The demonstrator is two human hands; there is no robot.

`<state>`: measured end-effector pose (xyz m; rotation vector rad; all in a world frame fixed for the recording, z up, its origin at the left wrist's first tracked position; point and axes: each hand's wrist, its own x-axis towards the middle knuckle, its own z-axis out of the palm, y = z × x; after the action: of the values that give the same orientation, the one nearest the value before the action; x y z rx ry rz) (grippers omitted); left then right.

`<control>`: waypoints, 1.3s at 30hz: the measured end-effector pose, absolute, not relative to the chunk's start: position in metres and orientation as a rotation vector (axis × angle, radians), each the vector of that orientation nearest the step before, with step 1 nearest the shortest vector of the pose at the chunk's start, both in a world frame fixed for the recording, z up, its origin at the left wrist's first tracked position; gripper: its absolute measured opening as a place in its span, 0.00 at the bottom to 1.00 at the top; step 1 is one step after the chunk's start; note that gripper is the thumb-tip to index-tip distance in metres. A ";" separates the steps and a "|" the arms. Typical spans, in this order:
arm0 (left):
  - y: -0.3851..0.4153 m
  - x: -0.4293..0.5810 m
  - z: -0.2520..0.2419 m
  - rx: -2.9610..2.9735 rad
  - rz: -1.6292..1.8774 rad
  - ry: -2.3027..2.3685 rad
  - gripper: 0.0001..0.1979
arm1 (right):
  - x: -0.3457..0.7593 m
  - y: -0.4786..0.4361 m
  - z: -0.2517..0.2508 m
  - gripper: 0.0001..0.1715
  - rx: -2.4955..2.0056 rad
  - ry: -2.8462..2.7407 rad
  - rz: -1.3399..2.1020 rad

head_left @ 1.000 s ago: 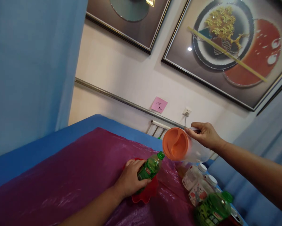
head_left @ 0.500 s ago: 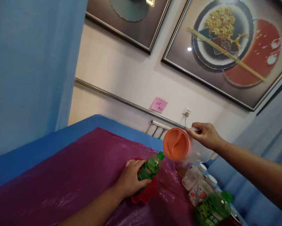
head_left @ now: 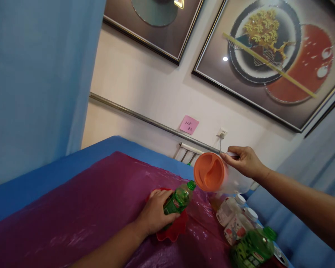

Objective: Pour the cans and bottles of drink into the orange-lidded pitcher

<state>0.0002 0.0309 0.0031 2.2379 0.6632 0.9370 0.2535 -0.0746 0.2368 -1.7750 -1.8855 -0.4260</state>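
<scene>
My left hand (head_left: 154, 214) is wrapped round a green plastic bottle (head_left: 179, 199) with a green cap. The bottle leans to the right over a red dish with a wavy rim (head_left: 173, 233). Whether its base rests in the dish is hidden by my hand. Farther right, my right hand (head_left: 247, 162) grips the pale handle of a clear pitcher (head_left: 236, 181). The pitcher is tipped on its side, its orange lid (head_left: 209, 172) turned towards the bottle's cap with a small gap between them.
Along the table's right side stand two clear bottles with white caps (head_left: 238, 225), a larger green bottle (head_left: 252, 247) and a can (head_left: 280, 257). A shiny purple plastic sheet (head_left: 100, 208) covers the blue tabletop (head_left: 106, 147). Blue curtains (head_left: 38, 82) hang at both sides.
</scene>
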 end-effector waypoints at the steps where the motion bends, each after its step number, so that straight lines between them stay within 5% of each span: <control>1: 0.031 0.000 0.003 2.238 0.937 0.664 0.30 | 0.253 -0.075 0.237 0.29 -1.774 -1.887 -0.421; 39: 0.029 -0.001 0.004 2.245 0.940 0.648 0.30 | 0.251 -0.075 0.239 0.29 -1.795 -1.891 -0.409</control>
<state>-0.0010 0.0288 0.0038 2.2446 0.6480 0.9398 0.2512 -0.0752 0.2387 -1.7951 -1.8912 -0.4087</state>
